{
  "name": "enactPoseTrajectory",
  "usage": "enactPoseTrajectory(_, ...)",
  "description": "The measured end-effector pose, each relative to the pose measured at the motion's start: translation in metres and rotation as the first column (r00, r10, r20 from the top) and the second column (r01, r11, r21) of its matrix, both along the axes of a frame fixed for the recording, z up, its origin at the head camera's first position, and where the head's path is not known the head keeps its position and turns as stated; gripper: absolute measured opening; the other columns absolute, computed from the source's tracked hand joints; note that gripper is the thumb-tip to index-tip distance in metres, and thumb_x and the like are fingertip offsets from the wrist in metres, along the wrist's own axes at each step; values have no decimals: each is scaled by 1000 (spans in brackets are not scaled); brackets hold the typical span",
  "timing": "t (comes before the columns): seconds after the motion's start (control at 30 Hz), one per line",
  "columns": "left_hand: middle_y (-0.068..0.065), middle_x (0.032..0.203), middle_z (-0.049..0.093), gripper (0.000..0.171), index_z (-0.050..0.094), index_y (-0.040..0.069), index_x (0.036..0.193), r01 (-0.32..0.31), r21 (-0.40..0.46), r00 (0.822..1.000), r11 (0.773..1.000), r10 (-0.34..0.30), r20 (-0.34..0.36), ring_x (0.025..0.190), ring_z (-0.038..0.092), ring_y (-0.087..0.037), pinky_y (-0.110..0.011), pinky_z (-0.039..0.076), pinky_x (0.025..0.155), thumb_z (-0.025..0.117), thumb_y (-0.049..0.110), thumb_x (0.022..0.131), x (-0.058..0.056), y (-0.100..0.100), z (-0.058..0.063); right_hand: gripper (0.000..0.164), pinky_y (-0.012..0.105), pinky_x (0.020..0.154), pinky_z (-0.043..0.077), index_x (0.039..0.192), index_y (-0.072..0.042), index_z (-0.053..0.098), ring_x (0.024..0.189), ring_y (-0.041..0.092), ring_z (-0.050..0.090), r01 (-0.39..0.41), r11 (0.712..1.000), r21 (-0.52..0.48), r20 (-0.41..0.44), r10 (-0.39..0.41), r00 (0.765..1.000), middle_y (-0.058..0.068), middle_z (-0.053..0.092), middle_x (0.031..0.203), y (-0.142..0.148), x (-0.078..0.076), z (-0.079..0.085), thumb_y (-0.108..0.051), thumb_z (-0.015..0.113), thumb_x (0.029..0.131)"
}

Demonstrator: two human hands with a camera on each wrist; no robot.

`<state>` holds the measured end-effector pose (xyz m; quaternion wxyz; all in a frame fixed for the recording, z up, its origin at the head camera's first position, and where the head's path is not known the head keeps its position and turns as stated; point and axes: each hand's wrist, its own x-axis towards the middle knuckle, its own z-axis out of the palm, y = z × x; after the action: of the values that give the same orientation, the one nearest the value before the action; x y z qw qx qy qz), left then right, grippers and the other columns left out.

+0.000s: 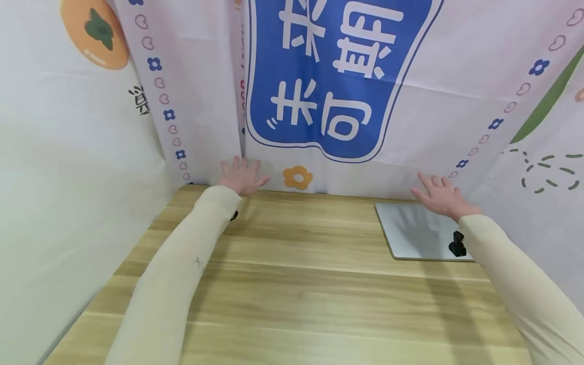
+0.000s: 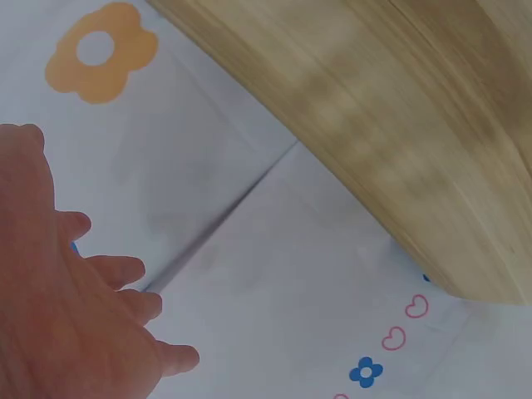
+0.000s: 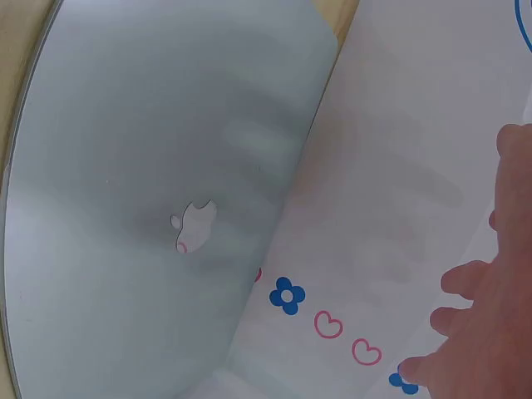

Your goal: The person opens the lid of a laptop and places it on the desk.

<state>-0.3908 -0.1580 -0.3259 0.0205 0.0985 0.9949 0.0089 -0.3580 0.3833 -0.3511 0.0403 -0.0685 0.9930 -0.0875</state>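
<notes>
1. Laptop [image 1: 412,238] lies flat and closed at the far right of the table [image 1: 296,304], its back edge just beside the cloth [image 1: 433,111] that hangs behind.
2. My right hand [image 1: 442,197] is released, fingers spread, grasping nothing; it hangs above the laptop's back part, and I see no touch.
3. My left hand [image 1: 242,178] is likewise released and spread, in front of the cloth near the table's back edge, well apart from the laptop; whether its fingertips brush the cloth, I cannot tell.
4. If I let my right hand drop carelessly, the black piece [image 1: 458,246] by my sleeve [image 1: 520,274] could bump or scratch the laptop; I cannot tell how much room lies between them.
5. Pushing the laptop backwards would probably ruck the cloth, since there looks to be little space behind it.
6. Should either hand catch the cloth, it might sag or pull loose; the fold [image 2: 204,237] near my left hand looks easiest to snag.
7. Lifting the laptop by one corner could let it slip, as its shell looks smooth.
</notes>
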Motion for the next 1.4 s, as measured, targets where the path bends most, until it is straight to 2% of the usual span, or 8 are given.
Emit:
enactPoseTrajectory(0.2, -25, 162, 14, 75, 17, 17, 158, 23, 3, 1000, 1000, -23, -6, 149, 8, -48, -77, 7, 112, 24, 63, 100, 1, 6, 2, 84, 79, 108, 2, 157, -7, -4, 140, 64, 0, -10, 1000, -25, -40, 9, 999, 39, 3, 156, 9, 1, 5, -63, 20, 100)
enactPoseTrajectory(0.63, -22, 163, 16, 74, 19, 17, 158, 56, 58, 998, 997, -58, 28, 150, 10, -45, -73, 11, 114, 27, 63, 100, 5, 33, -15, 78, 72, 113, 9, 156, 2, 1, 139, 62, 11, -54, 993, -102, -109, 42, 993, 41, 10, 154, 22, 15, -11, -50, 27, 105)
enactPoseTrajectory(0.77, -20, 162, 21, 76, 22, 18, 157, 71, 58, 997, 996, -72, 5, 150, 16, -42, -71, 17, 115, 26, 67, 98, -1, 40, -22, 79, 71, 113, 10, 155, 3, -1, 141, 60, 9, -55, 986, -156, -105, 39, 994, 38, 6, 157, 29, 20, -14, -49, 29, 105)
enactPoseTrajectory(0.9, -19, 161, 24, 76, 24, 19, 156, 83, 79, 997, 993, -82, -8, 149, 19, -41, -71, 18, 115, 29, 67, 98, -5, 49, -29, 79, 72, 112, 15, 154, 5, -1, 140, 60, 13, -59, 981, -185, -115, 38, 993, 39, 8, 156, 36, 25, -17, -49, 29, 105)
enactPoseTrajectory(1.0, -19, 161, 24, 75, 24, 18, 157, 80, 87, 997, 993, -80, -1, 149, 19, -43, -71, 16, 115, 31, 64, 99, -3, 56, -33, 81, 72, 111, 17, 155, 3, -4, 138, 61, 15, -46, 981, -189, -108, 26, 994, 39, 10, 155, 43, 26, -24, -51, 28, 105)
enactPoseTrajectory(1.17, -20, 161, 23, 75, 20, 16, 158, 115, 75, 993, 991, -116, 2, 149, 20, -43, -70, 20, 115, 28, 63, 100, -3, 63, -40, 82, 74, 108, 19, 155, 0, -7, 137, 63, 16, -15, 976, -218, -98, -7, 995, 40, 9, 155, 54, 28, -35, -53, 28, 104)
enactPoseTrajectory(1.4, -20, 158, 30, 70, 26, 16, 154, 146, 158, 989, 977, -147, -6, 145, 30, -40, -64, 32, 112, 33, 60, 101, 1, 73, -46, 85, 75, 107, 18, 154, 4, -8, 136, 64, 14, 11, 971, -238, -81, -32, 996, 42, 7, 153, 64, 26, -37, -55, 28, 103)
